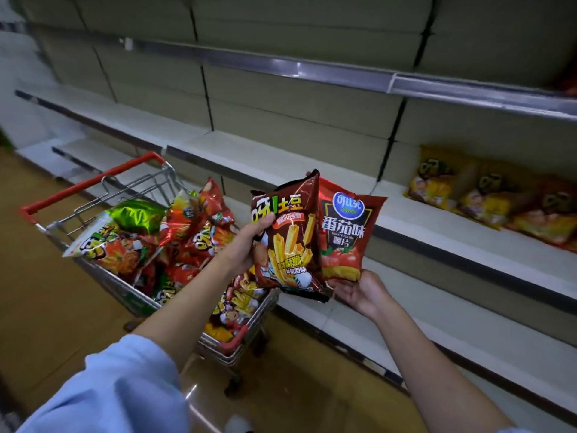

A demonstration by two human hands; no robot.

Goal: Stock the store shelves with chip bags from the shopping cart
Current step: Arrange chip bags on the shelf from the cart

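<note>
Two bags are up out of the shopping cart (150, 245) and hanging in the air between it and the shelving. The left hand (246, 242) pinches the dark-brown potato-stick bag (288, 239) by its left edge, thumb pressed on the front and fingers curled behind. Just right of that bag, and partly tucked behind it, sits the red tomato-flavour chip bag (346, 232). The right hand (359, 292) cups it from below, palm up, fingers lying loosely curved under the bottom seam; whether they actually clamp the bag cannot be told from here.

The cart, left of the held bags, is heaped with more snack packs in red, orange and a shiny green. So this looks like the carry step: picked, not yet placed, with plenty of stock to go.

Right of the held bags, the middle shelf (437, 220) already carries a row of yellow and orange bags (487, 198) leaning back against the panel. The stretch of that shelf directly behind the held bags lies bare.

The next move, by the look of it, is a reach forward and rightward to stand both bags on that bare stretch, beside the existing row. It calls for getting the bottom seams down flat and the fronts facing out, then easing the grip so the puffy bags do not slump or slide off the lip.
</note>
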